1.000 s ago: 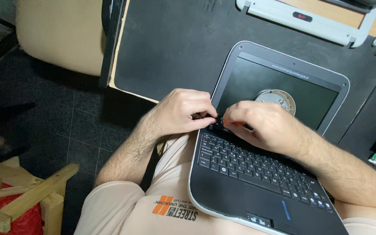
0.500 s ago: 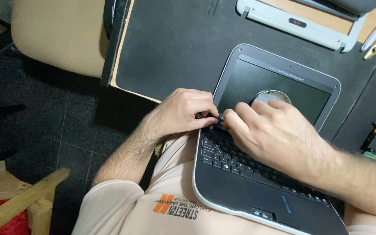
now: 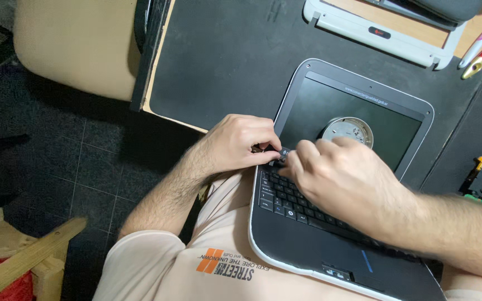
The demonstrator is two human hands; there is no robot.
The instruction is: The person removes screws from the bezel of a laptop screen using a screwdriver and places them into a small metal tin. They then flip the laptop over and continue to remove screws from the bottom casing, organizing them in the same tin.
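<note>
While the open grey laptop with black keyboard (image 3: 330, 223) rests on the lap | left hand (image 3: 238, 144) fingers curled, pinching a small dark part (image 3: 283, 152) at the hinge | right hand (image 3: 344, 181) fingertips pressed against that part.

The right hand (image 3: 344, 181) has slid toward 10 o'clock across the keyboard (image 3: 302, 203), meeting the left hand (image 3: 241, 144) at the netbook (image 3: 336, 184) hinge corner, now covering more keys.
</note>
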